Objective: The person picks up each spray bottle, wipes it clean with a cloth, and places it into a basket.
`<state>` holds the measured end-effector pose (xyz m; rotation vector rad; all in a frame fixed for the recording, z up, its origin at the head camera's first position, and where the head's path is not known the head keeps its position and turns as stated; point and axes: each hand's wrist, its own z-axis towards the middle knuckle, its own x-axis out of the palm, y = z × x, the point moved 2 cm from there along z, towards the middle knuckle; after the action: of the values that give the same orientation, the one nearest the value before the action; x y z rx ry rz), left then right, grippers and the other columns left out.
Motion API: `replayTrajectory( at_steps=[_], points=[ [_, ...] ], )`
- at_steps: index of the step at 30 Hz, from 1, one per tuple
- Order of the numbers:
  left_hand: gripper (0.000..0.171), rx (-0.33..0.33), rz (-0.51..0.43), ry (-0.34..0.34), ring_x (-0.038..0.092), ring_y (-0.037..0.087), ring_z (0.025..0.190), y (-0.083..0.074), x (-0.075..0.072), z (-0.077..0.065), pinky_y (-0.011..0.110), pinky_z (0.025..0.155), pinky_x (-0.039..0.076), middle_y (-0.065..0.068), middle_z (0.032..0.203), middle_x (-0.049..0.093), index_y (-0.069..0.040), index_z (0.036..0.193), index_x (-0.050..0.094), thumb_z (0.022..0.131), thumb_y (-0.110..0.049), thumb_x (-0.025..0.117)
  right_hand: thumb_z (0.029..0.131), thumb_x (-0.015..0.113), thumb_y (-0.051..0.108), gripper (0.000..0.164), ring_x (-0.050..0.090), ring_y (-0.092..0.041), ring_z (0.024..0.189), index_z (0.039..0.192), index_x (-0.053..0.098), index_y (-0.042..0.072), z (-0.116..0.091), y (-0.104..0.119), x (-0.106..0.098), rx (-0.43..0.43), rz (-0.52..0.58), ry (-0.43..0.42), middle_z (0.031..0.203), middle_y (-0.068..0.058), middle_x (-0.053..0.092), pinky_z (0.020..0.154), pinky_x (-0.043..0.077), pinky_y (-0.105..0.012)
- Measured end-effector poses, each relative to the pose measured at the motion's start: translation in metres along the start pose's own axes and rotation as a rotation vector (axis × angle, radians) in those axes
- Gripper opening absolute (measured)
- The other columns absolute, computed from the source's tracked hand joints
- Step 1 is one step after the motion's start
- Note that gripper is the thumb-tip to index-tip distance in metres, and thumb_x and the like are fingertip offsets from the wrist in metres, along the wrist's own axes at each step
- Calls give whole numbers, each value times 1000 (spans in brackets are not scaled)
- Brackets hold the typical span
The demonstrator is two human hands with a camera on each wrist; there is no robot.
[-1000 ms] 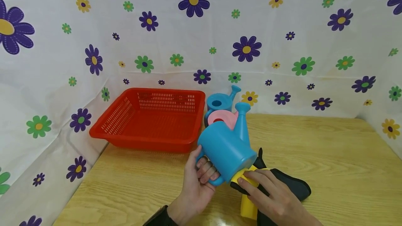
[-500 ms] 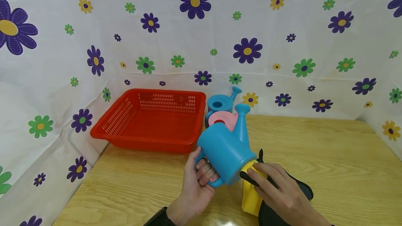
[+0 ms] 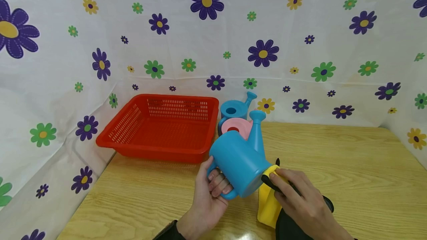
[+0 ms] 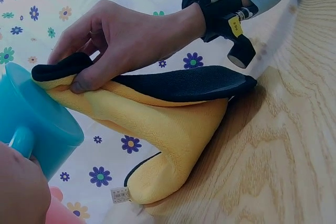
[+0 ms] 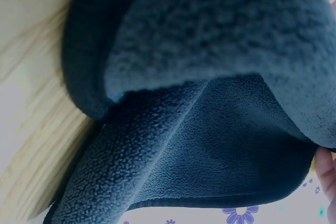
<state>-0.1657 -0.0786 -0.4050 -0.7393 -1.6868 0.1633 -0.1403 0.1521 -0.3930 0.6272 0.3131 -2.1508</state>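
My left hand (image 3: 208,195) grips the handle of a blue toy watering can (image 3: 241,156), tilted above the wooden table (image 3: 350,166) with its spout up. My right hand (image 3: 300,201) holds a yellow and black cloth (image 3: 268,203) and presses it against the can's base. In the left wrist view the right hand (image 4: 126,35) pinches the cloth (image 4: 163,114) against the blue can (image 4: 31,129). The right wrist view is filled by the cloth's dark fleece (image 5: 210,103).
A red slotted basket (image 3: 160,127) sits at the back left of the table. Behind the held can stand a pink can (image 3: 235,126) and another blue can (image 3: 235,108). Flowered fabric walls (image 3: 300,47) close in the table on three sides.
My right hand has slid the cloth up and to the right along the can's base. The can and my left hand have stayed almost still.
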Motion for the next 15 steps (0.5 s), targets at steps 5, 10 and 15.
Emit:
replayTrajectory(
  at_steps=[5,10,15],
  points=[
    [50,2,2,5,31,4,47,-1,-1,-1,18,57,32,-9,53,29,-22,63,36,104,-47,50,111,40,33,45,62,-21,98,118,72,1,0,0,0,16,-13,-12,115,-13,68,106,42,-9],
    [50,8,4,-2,30,4,47,-1,-1,-2,18,57,32,-9,53,28,-22,63,36,103,-48,51,111,42,32,45,62,-21,97,119,72,0,-1,-1,1,22,-1,-23,114,-13,69,105,43,-9],
    [50,10,6,-14,30,4,47,-1,-1,-2,18,56,33,-9,53,29,-23,63,37,103,-48,51,110,44,31,44,62,-22,97,119,71,-3,0,-1,2,11,33,-36,113,-15,68,104,44,-10]
  ],
)
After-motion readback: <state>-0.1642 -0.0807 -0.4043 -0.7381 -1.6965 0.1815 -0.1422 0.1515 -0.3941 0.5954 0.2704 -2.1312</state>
